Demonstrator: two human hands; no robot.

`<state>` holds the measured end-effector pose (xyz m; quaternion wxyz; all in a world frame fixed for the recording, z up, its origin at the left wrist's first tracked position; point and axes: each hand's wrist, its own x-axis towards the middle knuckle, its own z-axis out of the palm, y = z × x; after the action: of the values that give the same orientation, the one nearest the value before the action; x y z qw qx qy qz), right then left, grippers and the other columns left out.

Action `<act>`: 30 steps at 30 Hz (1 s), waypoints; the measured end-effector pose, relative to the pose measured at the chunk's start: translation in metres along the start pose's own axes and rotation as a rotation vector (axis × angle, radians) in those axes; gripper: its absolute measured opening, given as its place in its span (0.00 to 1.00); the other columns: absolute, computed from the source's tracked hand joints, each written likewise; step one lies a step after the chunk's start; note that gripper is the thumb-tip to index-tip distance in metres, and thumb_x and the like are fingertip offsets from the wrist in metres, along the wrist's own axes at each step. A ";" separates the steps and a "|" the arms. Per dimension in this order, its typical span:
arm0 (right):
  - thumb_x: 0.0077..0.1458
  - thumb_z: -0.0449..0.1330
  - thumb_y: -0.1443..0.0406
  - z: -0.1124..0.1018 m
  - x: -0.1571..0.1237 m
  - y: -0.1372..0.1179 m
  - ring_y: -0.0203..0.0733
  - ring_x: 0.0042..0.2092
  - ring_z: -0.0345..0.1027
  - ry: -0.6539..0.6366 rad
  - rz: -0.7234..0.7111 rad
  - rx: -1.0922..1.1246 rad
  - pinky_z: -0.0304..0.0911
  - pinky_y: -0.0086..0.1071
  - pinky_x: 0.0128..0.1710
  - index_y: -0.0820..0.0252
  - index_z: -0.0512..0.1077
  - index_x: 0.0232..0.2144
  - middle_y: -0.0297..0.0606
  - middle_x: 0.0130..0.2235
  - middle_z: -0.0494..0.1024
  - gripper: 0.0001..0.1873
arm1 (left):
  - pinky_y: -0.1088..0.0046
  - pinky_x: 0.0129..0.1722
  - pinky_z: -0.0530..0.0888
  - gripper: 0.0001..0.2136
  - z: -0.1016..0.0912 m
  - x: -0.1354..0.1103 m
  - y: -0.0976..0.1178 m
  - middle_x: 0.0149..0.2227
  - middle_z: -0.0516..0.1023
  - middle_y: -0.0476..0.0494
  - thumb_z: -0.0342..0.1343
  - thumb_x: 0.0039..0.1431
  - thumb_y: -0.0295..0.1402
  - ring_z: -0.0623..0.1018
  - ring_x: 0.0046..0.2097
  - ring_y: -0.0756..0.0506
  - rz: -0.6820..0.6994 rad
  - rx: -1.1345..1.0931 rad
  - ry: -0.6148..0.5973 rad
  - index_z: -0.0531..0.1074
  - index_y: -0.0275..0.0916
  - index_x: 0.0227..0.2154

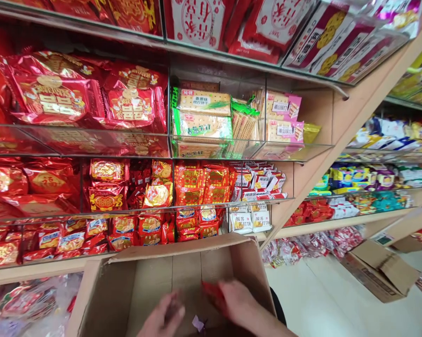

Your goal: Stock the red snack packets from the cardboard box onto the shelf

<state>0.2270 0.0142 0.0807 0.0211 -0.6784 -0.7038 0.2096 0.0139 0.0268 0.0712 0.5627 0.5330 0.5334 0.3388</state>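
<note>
My right hand (234, 299) is over an open cardboard box (151, 271), its fingers closed on a red snack packet (213, 296) that is blurred by motion. My left hand (165, 313) is inside the near left part of the box, slightly blurred. Its thumb and curled fingers stand apart, and I see nothing between them. A small purple-white wrapper (198, 323) lies on the box floor between the two hands.
Shelves behind the box hold red foil packets (56, 98), green cracker packs (202, 124) and white cracker packs (251, 221). A clear lip (127, 146) fronts the shelf. Another cardboard box (379, 271) sits on the tiled floor (312, 299) at right.
</note>
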 end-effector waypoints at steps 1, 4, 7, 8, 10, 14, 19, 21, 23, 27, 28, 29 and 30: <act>0.49 0.54 0.66 -0.017 -0.005 -0.004 0.41 0.32 0.69 0.037 -0.054 0.223 0.60 0.29 0.29 0.61 0.72 0.32 0.39 0.30 0.76 0.08 | 0.71 0.40 0.69 0.20 0.002 0.002 0.016 0.38 0.77 0.42 0.56 0.44 0.45 0.74 0.41 0.44 -0.026 -0.017 0.019 0.70 0.39 0.40; 0.50 0.54 0.61 -0.054 -0.015 -0.019 0.35 0.31 0.65 0.016 -0.172 0.840 0.58 0.26 0.30 0.60 0.69 0.33 0.34 0.31 0.73 0.10 | 0.74 0.22 0.70 0.22 0.011 0.009 0.064 0.31 0.77 0.44 0.48 0.50 0.48 0.75 0.29 0.47 -0.109 -0.160 -0.019 0.68 0.38 0.43; 0.50 0.54 0.56 -0.060 -0.017 -0.036 0.32 0.26 0.60 0.077 -0.100 1.223 0.55 0.24 0.25 0.61 0.67 0.33 0.31 0.27 0.69 0.14 | 0.81 0.16 0.65 0.16 0.022 0.011 0.094 0.22 0.73 0.51 0.54 0.47 0.44 0.69 0.21 0.53 0.024 -0.207 -0.025 0.70 0.38 0.35; 0.50 0.53 0.55 -0.057 -0.016 -0.041 0.32 0.25 0.59 0.161 -0.059 1.284 0.55 0.24 0.23 0.61 0.66 0.31 0.31 0.26 0.68 0.14 | 0.82 0.16 0.64 0.15 0.026 0.009 0.098 0.22 0.73 0.53 0.56 0.46 0.43 0.68 0.21 0.53 0.049 -0.212 -0.012 0.69 0.38 0.34; 0.53 0.49 0.53 -0.049 -0.014 -0.049 0.32 0.25 0.57 0.371 0.003 1.292 0.54 0.25 0.23 0.61 0.64 0.26 0.31 0.24 0.66 0.17 | 0.82 0.17 0.66 0.14 0.031 0.006 0.102 0.23 0.72 0.54 0.56 0.46 0.43 0.69 0.21 0.54 0.069 -0.222 0.033 0.67 0.39 0.33; 0.56 0.43 0.53 -0.040 -0.009 -0.059 0.34 0.24 0.57 0.602 0.066 1.091 0.53 0.26 0.23 0.59 0.60 0.21 0.32 0.21 0.64 0.20 | 0.81 0.15 0.64 0.14 0.036 0.002 0.100 0.19 0.68 0.57 0.51 0.49 0.46 0.67 0.19 0.53 0.096 -0.213 0.145 0.65 0.40 0.28; 0.56 0.42 0.53 -0.036 -0.007 -0.065 0.35 0.24 0.58 0.602 0.090 1.079 0.54 0.27 0.23 0.58 0.59 0.22 0.32 0.21 0.65 0.19 | 0.79 0.13 0.67 0.12 0.031 0.006 0.098 0.17 0.69 0.56 0.51 0.49 0.46 0.68 0.18 0.51 0.107 -0.166 0.218 0.65 0.41 0.27; 0.56 0.42 0.52 -0.032 -0.006 -0.065 0.34 0.24 0.58 0.573 0.085 1.145 0.54 0.26 0.22 0.58 0.58 0.21 0.31 0.21 0.63 0.20 | 0.80 0.11 0.66 0.12 0.027 0.007 0.099 0.16 0.68 0.57 0.52 0.48 0.45 0.67 0.16 0.51 0.107 -0.150 0.224 0.66 0.41 0.27; 0.55 0.44 0.51 -0.027 -0.006 -0.066 0.33 0.22 0.57 0.524 0.053 1.190 0.53 0.25 0.19 0.58 0.57 0.20 0.30 0.19 0.62 0.20 | 0.81 0.10 0.64 0.12 0.025 0.008 0.098 0.15 0.67 0.57 0.54 0.47 0.45 0.66 0.15 0.52 0.112 -0.142 0.226 0.66 0.41 0.27; 0.54 0.44 0.49 -0.014 -0.009 -0.068 0.31 0.16 0.52 0.467 0.083 1.309 0.49 0.25 0.13 0.58 0.59 0.21 0.28 0.16 0.59 0.21 | 0.79 0.21 0.71 0.16 0.032 0.004 0.088 0.23 0.74 0.54 0.57 0.45 0.44 0.73 0.23 0.51 0.140 -0.339 0.279 0.65 0.42 0.35; 0.54 0.43 0.49 -0.012 -0.010 -0.068 0.31 0.15 0.52 0.470 0.105 1.336 0.50 0.25 0.12 0.58 0.60 0.22 0.27 0.16 0.58 0.21 | 0.77 0.25 0.72 0.18 0.036 0.002 0.084 0.27 0.76 0.52 0.57 0.44 0.43 0.74 0.26 0.50 0.123 -0.399 0.263 0.64 0.42 0.37; 0.54 0.42 0.50 -0.010 -0.011 -0.067 0.32 0.16 0.54 0.482 0.109 1.331 0.52 0.25 0.14 0.58 0.61 0.23 0.28 0.16 0.60 0.21 | 0.74 0.28 0.73 0.19 0.038 0.000 0.079 0.30 0.77 0.50 0.58 0.44 0.43 0.75 0.29 0.48 0.095 -0.438 0.226 0.63 0.41 0.38; 0.55 0.42 0.51 -0.011 -0.012 -0.065 0.34 0.19 0.58 0.497 0.090 1.288 0.56 0.26 0.17 0.59 0.63 0.24 0.31 0.18 0.63 0.21 | 0.72 0.30 0.74 0.19 0.039 -0.003 0.076 0.33 0.77 0.48 0.58 0.44 0.42 0.76 0.32 0.47 0.064 -0.435 0.173 0.63 0.41 0.39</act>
<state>0.1700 0.0055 0.1144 0.5718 -0.5871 -0.3846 0.4248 0.0651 0.0302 0.1392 0.6055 0.3847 0.4770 0.5078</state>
